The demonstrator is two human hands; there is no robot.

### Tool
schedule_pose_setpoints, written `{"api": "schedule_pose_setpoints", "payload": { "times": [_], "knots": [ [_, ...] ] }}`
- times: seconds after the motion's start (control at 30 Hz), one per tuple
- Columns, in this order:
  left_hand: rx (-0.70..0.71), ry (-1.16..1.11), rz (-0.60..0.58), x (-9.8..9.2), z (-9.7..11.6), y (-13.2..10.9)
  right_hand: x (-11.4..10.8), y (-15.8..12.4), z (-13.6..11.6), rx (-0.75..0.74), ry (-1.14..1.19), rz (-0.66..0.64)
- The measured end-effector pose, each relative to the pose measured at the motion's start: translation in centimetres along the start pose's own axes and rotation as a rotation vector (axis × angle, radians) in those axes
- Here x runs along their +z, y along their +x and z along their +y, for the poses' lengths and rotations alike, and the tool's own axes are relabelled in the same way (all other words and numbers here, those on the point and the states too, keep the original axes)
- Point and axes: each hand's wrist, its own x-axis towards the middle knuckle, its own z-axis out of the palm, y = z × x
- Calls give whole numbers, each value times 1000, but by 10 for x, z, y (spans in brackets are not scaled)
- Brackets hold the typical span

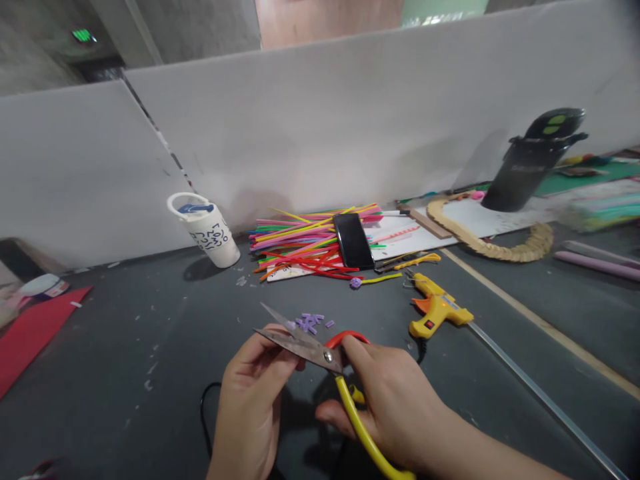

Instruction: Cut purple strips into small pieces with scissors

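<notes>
The right hand [395, 393] is grasping the scissors [327, 357] by their red and yellow handles, and the blades are standing apart. The left hand [255, 393] is curling its fingers right at the blades; the view is not revealing whether they are pinching anything. Just beyond the scissors, small purple pieces [311, 325] are lying on the desk [150, 320]. Right of the scissors, a yellow glue gun [440, 310] is resting; farther beyond them, a black phone [354, 240] is lying across colourful thin strips [295, 233].
</notes>
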Motion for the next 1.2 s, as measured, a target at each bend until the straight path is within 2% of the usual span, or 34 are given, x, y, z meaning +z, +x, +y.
{"api": "schedule_pose_setpoints", "payload": {
  "times": [0.83,1.07,1.2],
  "knots": [
    [18,48,30,1,0,-1,4,1,1,-22,-64,60],
    [33,61,12,-1,0,0,3,1,2,-6,-104,38],
    [64,84,-21,0,2,0,-4,5,2,60,-29,-21]
  ]
}}
